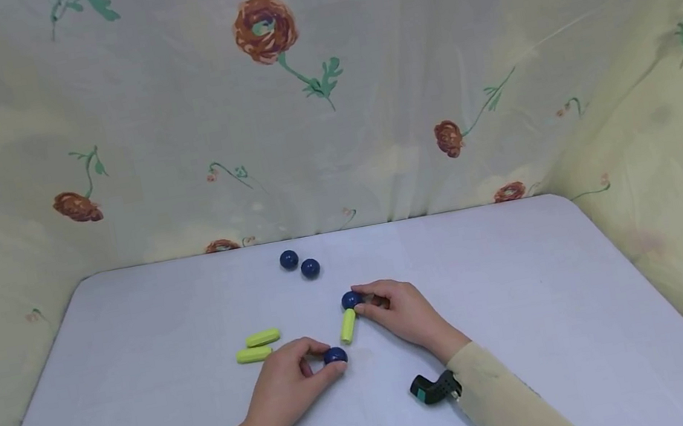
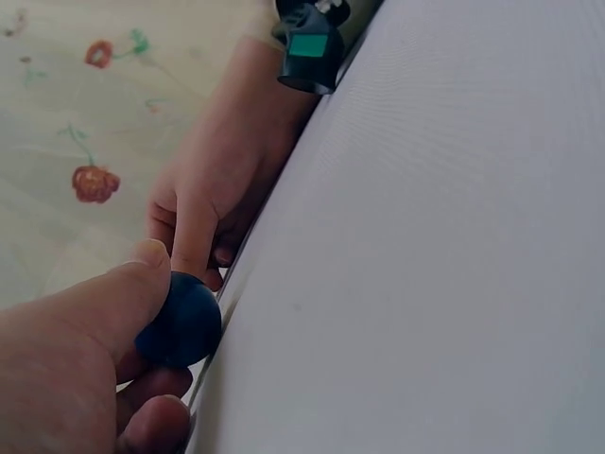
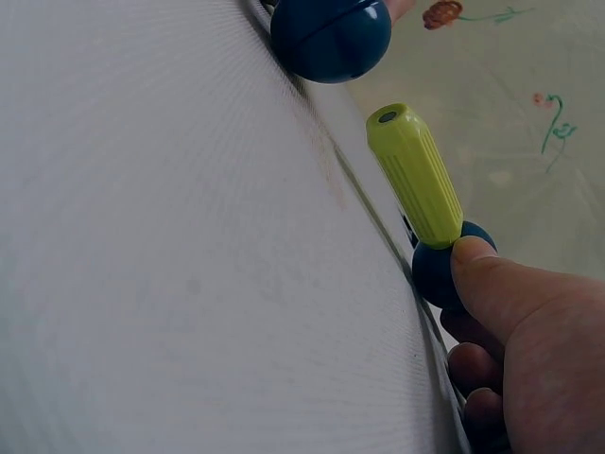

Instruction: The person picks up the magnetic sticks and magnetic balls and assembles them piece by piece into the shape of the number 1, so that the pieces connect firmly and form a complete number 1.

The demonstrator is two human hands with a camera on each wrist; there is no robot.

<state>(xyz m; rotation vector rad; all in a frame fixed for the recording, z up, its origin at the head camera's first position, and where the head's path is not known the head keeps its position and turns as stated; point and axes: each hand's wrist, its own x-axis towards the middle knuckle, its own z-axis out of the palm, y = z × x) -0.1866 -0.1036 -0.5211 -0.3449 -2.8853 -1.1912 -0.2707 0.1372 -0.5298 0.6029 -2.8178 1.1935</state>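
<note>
My left hand [image 1: 285, 384] pinches a dark blue ball [image 1: 334, 356] between thumb and fingers, just above or on the white table. In the right wrist view this ball [image 3: 331, 38] shows a groove across it. Farther back and to the right, my right hand [image 1: 402, 312] grips a second blue ball [image 1: 350, 300]. A yellow-green ribbed stick [image 1: 348, 325] meets that ball and points toward the left hand's ball, with a gap between. Its near end has a small dark spot or hole. Whether stick and held ball are joined, I cannot tell.
Two more blue balls [image 1: 310, 269] lie near the table's back edge. Two yellow-green sticks [image 1: 254, 354] lie side by side, just beyond the left hand. A flowered cloth [image 1: 385, 70] hangs behind and around the white table [image 1: 528, 272]. Each wrist wears a black device [image 1: 435, 387].
</note>
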